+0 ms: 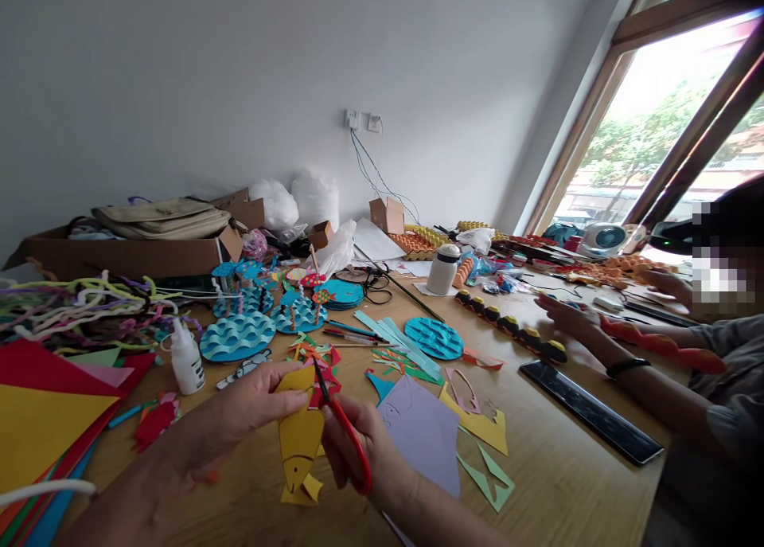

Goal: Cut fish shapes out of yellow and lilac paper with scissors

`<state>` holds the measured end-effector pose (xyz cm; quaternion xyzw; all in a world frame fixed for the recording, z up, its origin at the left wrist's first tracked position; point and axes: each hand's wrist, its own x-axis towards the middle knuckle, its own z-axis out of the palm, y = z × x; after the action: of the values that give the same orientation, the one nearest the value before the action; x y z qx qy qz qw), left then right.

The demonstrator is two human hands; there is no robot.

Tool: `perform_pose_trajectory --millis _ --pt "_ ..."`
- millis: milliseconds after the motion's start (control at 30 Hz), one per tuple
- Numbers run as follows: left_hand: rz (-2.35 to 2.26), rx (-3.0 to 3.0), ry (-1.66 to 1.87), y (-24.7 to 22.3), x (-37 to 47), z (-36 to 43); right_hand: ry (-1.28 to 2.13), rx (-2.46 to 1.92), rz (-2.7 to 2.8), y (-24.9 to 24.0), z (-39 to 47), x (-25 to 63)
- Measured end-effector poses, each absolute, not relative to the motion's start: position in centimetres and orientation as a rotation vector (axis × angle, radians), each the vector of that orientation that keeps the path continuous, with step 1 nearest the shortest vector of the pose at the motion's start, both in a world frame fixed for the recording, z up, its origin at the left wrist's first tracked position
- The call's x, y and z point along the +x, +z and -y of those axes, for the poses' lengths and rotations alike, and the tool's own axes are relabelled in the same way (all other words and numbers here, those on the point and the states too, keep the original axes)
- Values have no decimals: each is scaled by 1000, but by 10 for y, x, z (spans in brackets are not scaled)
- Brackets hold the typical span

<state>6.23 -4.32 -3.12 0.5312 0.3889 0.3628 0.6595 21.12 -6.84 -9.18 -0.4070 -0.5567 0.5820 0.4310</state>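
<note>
Pinched between the thumb and fingers of my left hand (268, 396) is a yellow paper fish (302, 439), with an eye and a curved line drawn near its lower end. A strip of yellow paper curls below the head. My right hand (358, 443) grips red-handled scissors (356, 451), their dark blades pointing up beside the fish's upper edge. Whether the blades touch the paper I cannot tell. Just right of my right hand lies a purple sheet (421, 431) with a drawn outline. Colourful paper scraps (325, 368) lie behind both hands.
A white glue bottle (187, 360) stands at left, near stacked coloured paper (48, 427). Blue wavy discs (237, 336) and a white bottle (443, 270) stand farther back. At right lies a black tablet-like device (590, 412); beyond it a co-worker's hands (570, 318) handle an orange strip.
</note>
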Motion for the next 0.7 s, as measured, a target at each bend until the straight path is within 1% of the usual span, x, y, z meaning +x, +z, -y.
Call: perform_pose_trajectory --millis 133,267,433,567,700 --pt "-893 1365 611 -25 55 38 1411 -936 1294 -89 66 215" --pt "-964 1686 545 -31 56 32 1387 -881 1155 -81 63 220" --pt "-988 1938 444 -43 54 29 1455 -905 1194 -77 62 222" --pt "-931 1777 610 -36 53 31 1330 -926 1114 -77 59 224" --pt "-883 1295 808 -35 61 38 1190 -832 908 -80 55 227"
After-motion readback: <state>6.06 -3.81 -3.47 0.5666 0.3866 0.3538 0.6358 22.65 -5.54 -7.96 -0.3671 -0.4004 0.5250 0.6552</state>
